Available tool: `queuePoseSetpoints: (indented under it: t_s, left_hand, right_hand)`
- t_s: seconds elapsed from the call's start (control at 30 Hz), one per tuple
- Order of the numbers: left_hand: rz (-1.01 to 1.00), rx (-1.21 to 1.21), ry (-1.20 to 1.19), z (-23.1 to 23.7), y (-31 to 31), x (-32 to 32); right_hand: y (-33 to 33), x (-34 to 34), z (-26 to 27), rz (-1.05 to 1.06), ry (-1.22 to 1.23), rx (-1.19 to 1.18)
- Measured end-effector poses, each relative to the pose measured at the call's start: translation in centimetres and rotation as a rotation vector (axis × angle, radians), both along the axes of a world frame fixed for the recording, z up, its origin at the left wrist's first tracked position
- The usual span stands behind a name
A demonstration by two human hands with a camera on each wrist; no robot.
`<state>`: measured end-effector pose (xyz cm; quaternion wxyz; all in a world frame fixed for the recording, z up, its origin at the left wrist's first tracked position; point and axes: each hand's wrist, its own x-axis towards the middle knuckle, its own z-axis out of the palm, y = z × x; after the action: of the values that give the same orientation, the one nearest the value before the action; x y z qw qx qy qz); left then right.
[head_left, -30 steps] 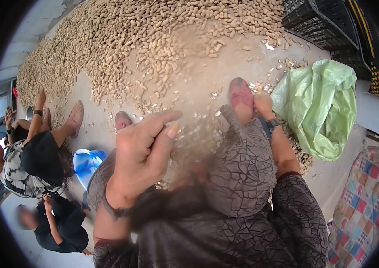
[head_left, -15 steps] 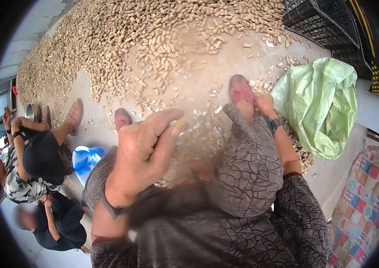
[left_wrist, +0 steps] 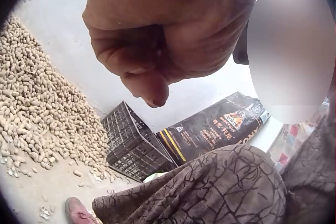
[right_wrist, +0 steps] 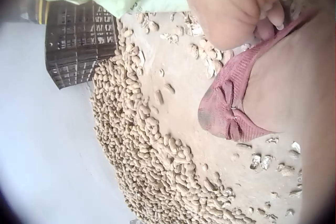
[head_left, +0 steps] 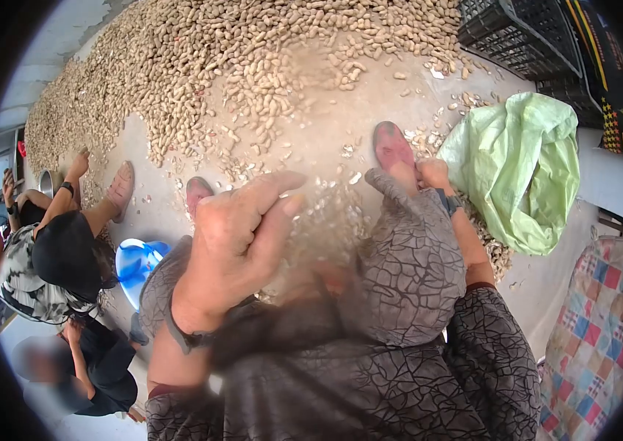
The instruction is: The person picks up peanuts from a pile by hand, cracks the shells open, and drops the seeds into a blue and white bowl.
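My left hand is raised above my lap, its thumb and index finger side by side with their tips apart. In the left wrist view the other fingers curl toward the palm, and nothing shows between them. Low on the floor, my right hand is beside a pink shoe. Seen from the right wrist, its curled fingers are right at the shoe's edge, near peanut shells; I cannot tell whether they hold anything. A pale green sack stands just beyond that hand.
A large heap of unshelled peanuts spreads over the floor ahead. Black plastic crates and a black printed bag stand at the far right. A blue-white basin and two people are on the left. A checkered cloth lies at right.
Both my hands stay nearly where they were; the whole head view shifts slightly. On the left, another person's hand draws back from the peanut heap and then reaches toward it again.
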<state>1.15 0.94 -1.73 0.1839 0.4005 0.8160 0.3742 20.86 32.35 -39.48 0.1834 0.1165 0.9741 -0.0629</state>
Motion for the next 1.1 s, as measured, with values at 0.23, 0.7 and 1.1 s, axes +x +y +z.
queuePoseSetpoints:
  t_s: [0.23,0.7,1.1]
  left_hand:
    - [0.037,-0.019,-0.082,0.1,2.0,-0.1]
    - [0.047,-0.075,-0.02,-0.2,-1.1,-0.4]
    - [-0.128,-0.194,0.232,-0.3,-1.1,-0.9]
  right_hand:
    - [0.7,1.1,-2.1,-0.187,0.104,-0.109]
    - [-3.2,-2.0,-0.9,-0.927,0.329,-0.451]
    - [-5.0,-5.1,3.2,-0.947,0.265,-0.349]
